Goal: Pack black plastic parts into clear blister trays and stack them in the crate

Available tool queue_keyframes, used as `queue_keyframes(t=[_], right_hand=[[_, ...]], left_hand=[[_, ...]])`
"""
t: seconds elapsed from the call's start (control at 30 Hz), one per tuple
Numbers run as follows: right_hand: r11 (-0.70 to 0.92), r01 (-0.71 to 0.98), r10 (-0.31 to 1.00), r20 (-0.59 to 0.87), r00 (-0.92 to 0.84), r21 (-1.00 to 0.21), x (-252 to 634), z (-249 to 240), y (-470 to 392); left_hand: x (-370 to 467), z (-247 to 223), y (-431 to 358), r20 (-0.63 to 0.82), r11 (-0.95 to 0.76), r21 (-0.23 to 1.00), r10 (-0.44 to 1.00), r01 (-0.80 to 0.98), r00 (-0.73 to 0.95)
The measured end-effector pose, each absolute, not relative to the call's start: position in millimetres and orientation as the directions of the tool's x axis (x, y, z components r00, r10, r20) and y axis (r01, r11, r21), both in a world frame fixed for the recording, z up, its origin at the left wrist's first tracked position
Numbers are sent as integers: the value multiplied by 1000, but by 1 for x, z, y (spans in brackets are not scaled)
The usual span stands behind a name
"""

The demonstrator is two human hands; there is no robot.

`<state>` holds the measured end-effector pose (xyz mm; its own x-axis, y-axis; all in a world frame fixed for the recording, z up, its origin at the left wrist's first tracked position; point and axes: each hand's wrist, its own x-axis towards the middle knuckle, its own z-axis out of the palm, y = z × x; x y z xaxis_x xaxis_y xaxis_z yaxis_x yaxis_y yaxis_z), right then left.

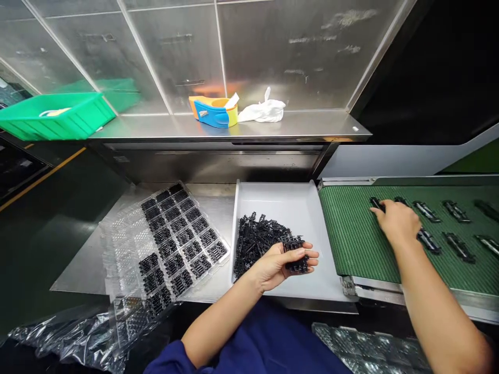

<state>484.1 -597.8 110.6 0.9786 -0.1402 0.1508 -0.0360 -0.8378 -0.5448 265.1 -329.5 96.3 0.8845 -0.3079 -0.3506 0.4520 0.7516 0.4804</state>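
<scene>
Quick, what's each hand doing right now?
Left hand: closed around a bunch of black parts, over the white tray.
Right hand: fingers at one black piece on the green belt; firm grip can't be told.

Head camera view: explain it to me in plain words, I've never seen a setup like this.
There is no robot here, just a person's two bare hands, seen from a camera worn on the head, looking forward and down. The left hand holds a bunch of small black parts above a white tray, where a loose pile of similar parts lies. The right hand has its fingertips at a dark piece on a green belt, with more pieces spread about; how firmly it grips is hard to tell. To the left of the white tray lies clear plastic packaging, many of its compartments filled with black parts.
</scene>
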Motion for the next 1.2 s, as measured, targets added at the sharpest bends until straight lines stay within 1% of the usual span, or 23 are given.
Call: queue_keyframes(t=[0.07,0.1,0.17,0.23,0.27,0.33,0.4,0.5,0.57,0.63,0.73,0.83,0.93,1.1,1.2], right_hand=[[-807,-20,-117,125,985,-591,477,114,-591],[-777,9,-82,116,990,-629,466,114,-582],[-690,87,38,84,996,-718,430,114,-554],[-579,158,198,49,979,-800,383,114,-521],[-523,189,267,51,962,-831,359,114,-506],[-432,260,344,108,933,-864,318,115,-479],[-414,369,391,203,898,-832,293,117,-461],[-445,567,517,318,795,-693,283,120,-449],[-409,657,630,325,706,-633,285,122,-446],[-356,668,714,271,646,-654,284,123,-442],[-343,587,738,177,652,-734,275,121,-434],[-341,542,737,140,662,-768,264,118,-428],[-342,562,744,149,651,-753,259,116,-426],[-329,633,748,215,628,-701,260,111,-433],[-332,625,746,208,632,-707,262,107,-444]], left_hand=[[266,95,-330,-371,778,472,-251,414,894],[266,94,-330,-379,790,472,-220,392,899],[265,93,-329,-392,803,476,-172,359,904],[262,94,-326,-403,804,491,-132,335,906],[260,94,-324,-403,799,505,-116,326,908],[254,96,-316,-397,788,535,-83,304,914],[245,97,-305,-391,778,562,-49,280,919],[230,98,-283,-405,739,601,-46,304,913],[219,97,-269,-410,695,620,-108,364,905],[210,96,-256,-406,672,619,-170,406,898],[198,93,-243,-398,696,580,-213,424,893],[191,91,-236,-386,715,547,-246,435,889],[188,90,-233,-382,707,560,-243,432,892],[192,88,-244,-379,712,578,-199,399,904],[199,87,-258,-380,701,580,-218,415,899]])
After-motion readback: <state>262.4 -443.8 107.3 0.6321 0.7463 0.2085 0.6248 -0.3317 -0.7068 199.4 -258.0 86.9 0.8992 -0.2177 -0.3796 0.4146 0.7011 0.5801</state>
